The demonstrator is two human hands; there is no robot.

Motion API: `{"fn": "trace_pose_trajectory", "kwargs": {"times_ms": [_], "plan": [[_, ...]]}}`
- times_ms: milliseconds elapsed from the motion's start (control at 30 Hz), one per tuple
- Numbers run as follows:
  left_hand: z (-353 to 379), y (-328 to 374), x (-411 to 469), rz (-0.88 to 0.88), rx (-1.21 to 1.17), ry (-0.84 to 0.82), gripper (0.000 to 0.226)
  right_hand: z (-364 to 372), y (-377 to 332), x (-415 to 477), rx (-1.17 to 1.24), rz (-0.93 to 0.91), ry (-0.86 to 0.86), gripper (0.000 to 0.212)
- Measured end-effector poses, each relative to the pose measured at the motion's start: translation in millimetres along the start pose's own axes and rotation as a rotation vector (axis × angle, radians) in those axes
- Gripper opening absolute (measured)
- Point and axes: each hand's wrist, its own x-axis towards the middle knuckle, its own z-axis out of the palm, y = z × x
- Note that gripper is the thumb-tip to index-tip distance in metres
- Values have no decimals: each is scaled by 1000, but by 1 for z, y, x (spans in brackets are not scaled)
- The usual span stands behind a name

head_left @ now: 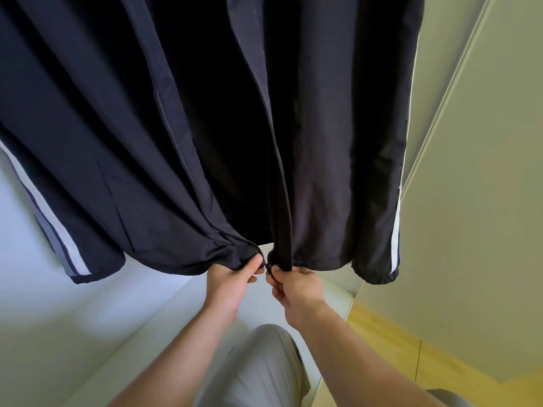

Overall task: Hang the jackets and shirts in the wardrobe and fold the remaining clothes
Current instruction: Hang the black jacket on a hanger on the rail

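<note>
1. Up at the top of the view hangs one dark blue jacket (88,142); it fills most of the picture, and where it hangs from is cut off.
2. It has two front edges; they are apart higher up and come close at the bottom hem, with the zip undone.
3. Two white stripes show, one down the left sleeve (44,207) and one down the right side (396,227); the left one has a grey band beside it.
4. Two bare hands reach up to the hem, both arms stretched forward and up from the bottom of the picture.
5. Left hand (227,282) holds the bottom corner of the left front edge; its fingers are curled round the cloth and the thumb lies on top.
6. Right hand (296,287) pinches the bottom of the right front edge; a small dark zip piece (268,267) sits at its fingertips.
7. Both hands are just beside each other, almost touching.
8. One grey trouser leg (264,371) shows below, between the arms.
9. One cream panel (470,201) stands on the right, with yellow wood floor (396,356) beneath it; a white board (147,318) lies under the jacket.
</note>
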Motion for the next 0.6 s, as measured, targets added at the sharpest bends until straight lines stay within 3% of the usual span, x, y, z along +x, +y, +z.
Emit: {"fn": "trace_pose_trajectory", "kwargs": {"times_ms": [300,500,600], "plan": [[-1,-5,1,56,50,-2,3,7,1,-2,8,11,12,10],[-7,-9,0,67,180,15,20,13,0,-1,5,22,69,9],[-13,-3,1,64,260,-56,21,11,2,-2,-13,7,63,9]]}}
